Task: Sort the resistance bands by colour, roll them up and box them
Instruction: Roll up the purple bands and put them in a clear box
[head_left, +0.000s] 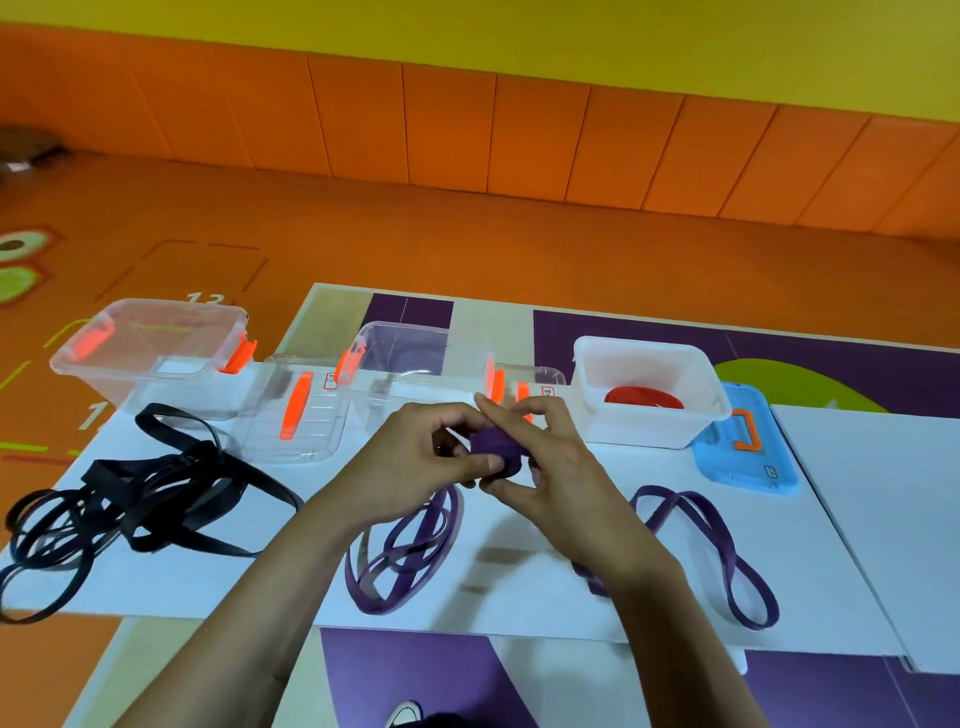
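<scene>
Left hand (415, 452) and right hand (550, 457) are clenched around a purple band roll (496, 449) above the bench (857, 493), a clear box (400, 358) just beyond them; soft and springy, the roll is judged best pinched across its coils.

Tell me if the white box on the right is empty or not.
Not empty: a red band roll lies on the bottom of the white box, which stands open, its blue lid beside it.
</scene>
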